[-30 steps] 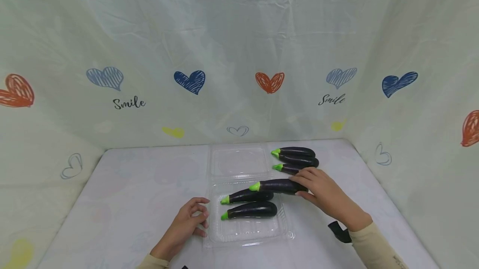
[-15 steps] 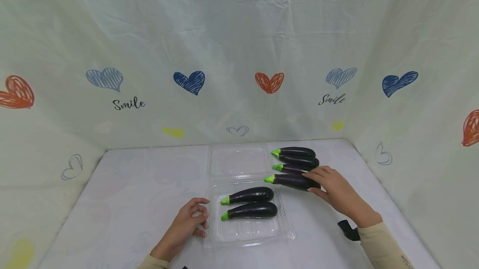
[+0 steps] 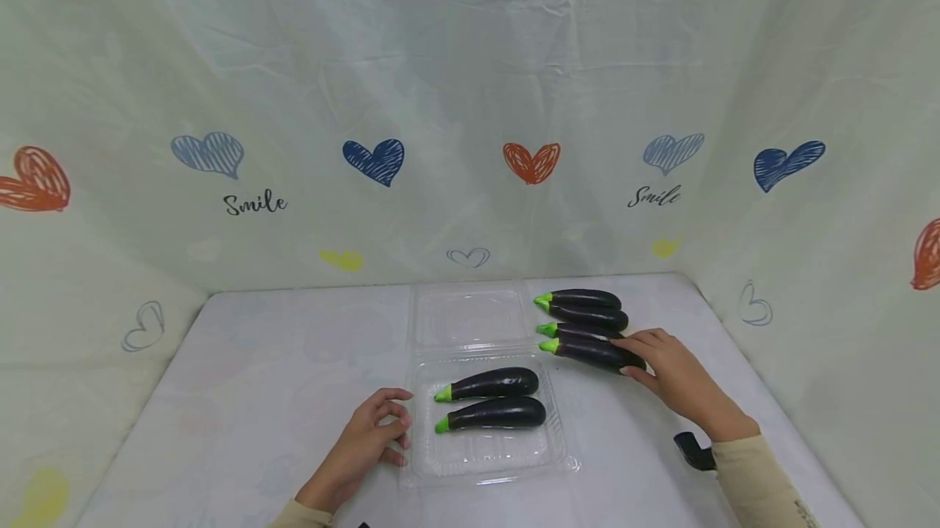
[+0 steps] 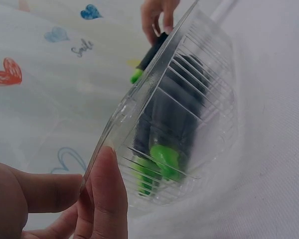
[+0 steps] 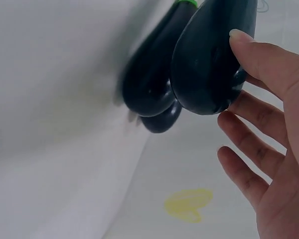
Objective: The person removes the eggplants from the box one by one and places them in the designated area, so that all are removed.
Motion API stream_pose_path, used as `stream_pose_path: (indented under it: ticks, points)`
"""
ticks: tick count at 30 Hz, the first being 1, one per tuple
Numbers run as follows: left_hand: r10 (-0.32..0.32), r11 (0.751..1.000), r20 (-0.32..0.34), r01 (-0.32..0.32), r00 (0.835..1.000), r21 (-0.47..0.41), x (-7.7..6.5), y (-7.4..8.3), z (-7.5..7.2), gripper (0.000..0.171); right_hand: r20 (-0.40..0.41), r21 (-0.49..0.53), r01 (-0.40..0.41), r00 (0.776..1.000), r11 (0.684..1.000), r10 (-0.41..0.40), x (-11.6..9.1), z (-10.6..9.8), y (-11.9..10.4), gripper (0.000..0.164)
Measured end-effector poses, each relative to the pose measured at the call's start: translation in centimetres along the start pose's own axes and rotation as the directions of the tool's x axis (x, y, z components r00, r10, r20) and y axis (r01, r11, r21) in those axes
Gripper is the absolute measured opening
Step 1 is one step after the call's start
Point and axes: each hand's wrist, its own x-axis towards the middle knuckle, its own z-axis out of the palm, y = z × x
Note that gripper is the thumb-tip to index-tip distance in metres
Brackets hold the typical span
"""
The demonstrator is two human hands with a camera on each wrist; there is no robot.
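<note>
- The held eggplant (image 3: 593, 353), dark purple with a bright green stem end, is to the right of the clear container, just in front of three others; whether it touches the table cannot be told.
- The right hand (image 3: 679, 377) has its thumb and fingers about the thick end of that eggplant; in the right wrist view the lower fingers are spread away from it.
- Three more eggplants (image 3: 589, 317) lie beside the lid, the nearest partly hidden by the held one.
- The clear container (image 3: 481, 456) stands open, with two eggplants (image 3: 496, 413) side by side in its base, stems toward the left.
- Its lid (image 3: 473, 316) lies folded back on the far side.
- The left hand (image 3: 374, 430) pinches the container's left rim between thumb and finger, as the left wrist view shows.
- The right sleeve (image 3: 756, 479) is beige and bears small dark marks, too small to read.
- A white cloth covers the table (image 3: 294, 373).
- On the pale backdrop (image 3: 470, 63), the script word "Smile" (image 3: 254, 202) reads clearly at left and again at right, each below a light blue heart (image 3: 208, 154).
- Dark blue, orange-red and yellow hearts are printed around the words.
</note>
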Motion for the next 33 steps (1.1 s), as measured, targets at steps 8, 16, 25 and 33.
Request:
stream_pose_path:
  ticks: [8, 16, 25, 33]
  points:
    - [0.0, 1.0, -0.009, 0.0, 1.0, 0.002, 0.0, 0.0, 0.0, 0.043, 0.051, -0.011, -0.039, 0.998, 0.999, 0.039, -0.4, 1.1, 0.8, 0.044]
    - [0.006, 1.0, -0.011, -0.006, 1.0, -0.003, 0.0, -0.2, 0.0, 0.044, 0.027, -0.047, -0.03, 0.999, 0.998, 0.031, -0.6, 2.3, 1.1, 0.044]
    - [0.0, 1.0, -0.014, 0.0, 1.0, -0.003, 0.0, -0.2, 0.1, 0.044, 0.014, -0.067, -0.052, 0.998, 0.996, 0.053, -0.5, 3.0, 0.8, 0.045]
    - [0.002, 1.0, -0.012, -0.002, 1.0, -0.008, -0.1, -0.1, 0.0, 0.044, 0.002, -0.076, -0.075, 0.997, 0.994, 0.076, -0.4, 3.6, 0.4, 0.047]
